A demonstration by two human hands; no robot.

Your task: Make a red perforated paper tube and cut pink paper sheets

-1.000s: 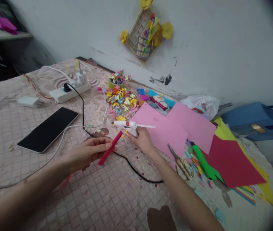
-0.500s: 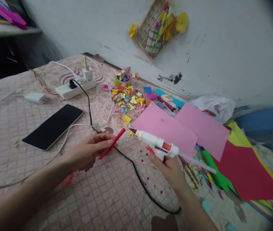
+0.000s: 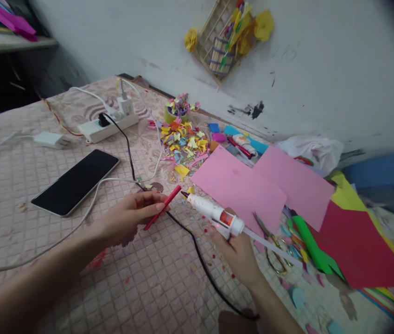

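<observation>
We work over a pale pink, grid-patterned cloth (image 3: pixel 113 297), spread beneath all our fingers. Beyond our right fingers, two flat, rectangular pink paper sheets (image 3: pixel 242 185) overlap, perhaps lying off there to stay away from hot glue. Up and left of our left fingers rests a black, slab-shaped phone (image 3: pixel 77 183), dark face up. Our right hand (image 3: pixel 237 253) is wrapped round the grip of a white plastic glue gun (image 3: pixel 212 211), probably for steady aim; the black rubbery cord (image 3: pixel 202 253) curves slackly under our left fingers, a looseness that likely lets the tool move freely. Our left hand (image 3: pixel 141 211) pinches a slim, straight red rod (image 3: pixel 172 196), seemingly paper, thumb against fingers, leaving its upper end free to face the dark nozzle just beside it. We cannot tell whether glue is on it. Tiny multicoloured paper scraps (image 3: pixel 185 144) lie heaped beyond our fingertips.
</observation>
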